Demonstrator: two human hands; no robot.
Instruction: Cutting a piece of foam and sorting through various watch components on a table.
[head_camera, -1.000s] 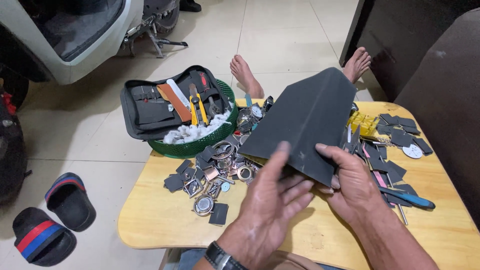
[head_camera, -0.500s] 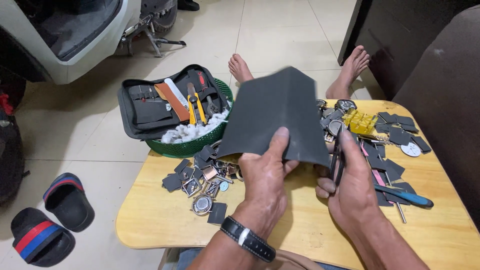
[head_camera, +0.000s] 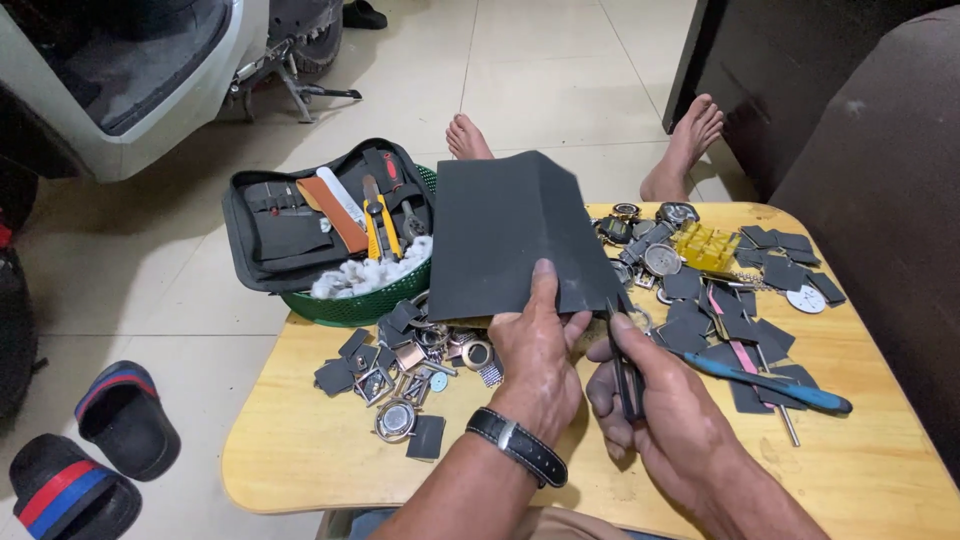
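Observation:
My left hand (head_camera: 540, 350) pinches the lower edge of a large dark grey sheet (head_camera: 510, 235), holding it upright over the middle of the small wooden table (head_camera: 300, 450). A black watch sits on that wrist. Just to the right, my right hand (head_camera: 655, 400) grips black scissors (head_camera: 625, 365), their blades pointing up at the sheet's lower right corner. Small dark squares and watch parts (head_camera: 405, 360) lie under and left of the sheet.
A green basket (head_camera: 360, 300) with white cotton and an open black tool case (head_camera: 300, 215) stands at the table's back left. Dark squares (head_camera: 760, 270), a yellow piece (head_camera: 705, 245) and a blue-handled tool (head_camera: 775, 385) lie right. Bare feet, sandals (head_camera: 90, 455) and a scooter are on the floor.
The sheet has swung from tilted to upright and shifted left. My left hand moved up to its lower edge, and my right hand took up the scissors.

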